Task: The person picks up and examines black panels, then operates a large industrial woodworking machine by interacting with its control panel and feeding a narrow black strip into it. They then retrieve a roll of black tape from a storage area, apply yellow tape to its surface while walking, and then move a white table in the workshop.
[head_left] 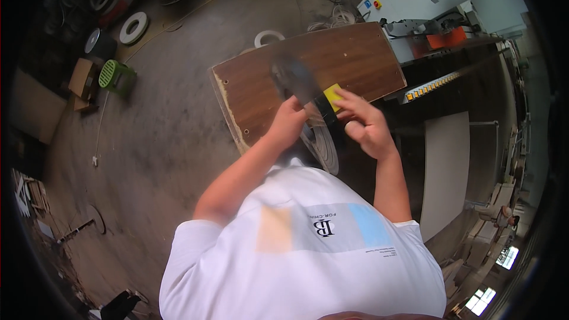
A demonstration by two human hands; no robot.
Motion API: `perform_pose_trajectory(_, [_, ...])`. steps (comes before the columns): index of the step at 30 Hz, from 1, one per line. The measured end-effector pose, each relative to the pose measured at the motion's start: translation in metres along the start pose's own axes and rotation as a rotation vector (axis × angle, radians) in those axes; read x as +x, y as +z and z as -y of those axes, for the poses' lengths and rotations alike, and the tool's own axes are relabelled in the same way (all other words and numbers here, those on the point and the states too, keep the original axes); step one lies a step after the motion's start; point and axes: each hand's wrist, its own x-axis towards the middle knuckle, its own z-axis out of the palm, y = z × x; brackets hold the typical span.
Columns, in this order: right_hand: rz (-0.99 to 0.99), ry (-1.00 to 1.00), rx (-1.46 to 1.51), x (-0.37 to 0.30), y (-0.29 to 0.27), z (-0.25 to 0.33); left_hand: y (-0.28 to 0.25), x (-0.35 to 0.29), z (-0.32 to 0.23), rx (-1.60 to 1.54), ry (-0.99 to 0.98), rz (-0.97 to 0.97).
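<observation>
My left hand [288, 122] is closed at the near edge of a dark, glossy band [296, 77], which is blurred by motion and looks like a looped strip. My right hand [366, 121] has its fingers curled against a small yellow square pad [332, 96], held beside the band's lower end. Both hands are above the near part of a brown wooden board [249, 89]. Close to my body, below the hands, hangs a coil of pale banding [323, 149]; part of it is hidden by the dark band.
A white machine [409, 6] with a red-orange part stands at the far right. Beside it on the right is a pale panel [446, 172]. A green stool [117, 77], a cardboard box [83, 77] and several rolls, one a white ring [134, 28], are on the floor at left.
</observation>
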Motion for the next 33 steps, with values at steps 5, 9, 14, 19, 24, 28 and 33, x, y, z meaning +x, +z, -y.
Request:
perform_pose_trajectory(5, [-0.342,0.194,0.085,-0.008,0.009,-0.052,-0.011,-0.003,0.020,-0.177,-0.056,0.073])
perform_pose_trajectory(9, [-0.434,0.226,0.226,0.005,0.039,-0.090,0.001,-0.014,-0.001,-0.251,-0.106,0.149])
perform_pose_trajectory(14, [-0.798,-0.120,-0.344,0.021,0.013,-0.036,0.002,-0.030,-0.023,-0.476,-0.175,0.312])
perform_pose_trajectory(19, [-0.759,0.053,0.227,0.022,0.014,0.033,-0.006,-0.023,0.007,-0.306,-0.027,0.221])
perform_pose_trajectory(24, [-0.679,-0.162,-0.257,-0.002,0.050,0.056,0.032,-0.025,-0.006,-0.164,0.030,0.077])
perform_pose_trajectory(28, [-0.529,-0.321,-0.799,-0.008,0.059,0.055,0.011,-0.017,-0.006,0.014,0.139,0.130])
perform_pose_trajectory(33, [-0.203,-0.158,-0.177,-0.021,0.032,0.076,-0.020,-0.060,-0.024,0.260,0.192,-0.130])
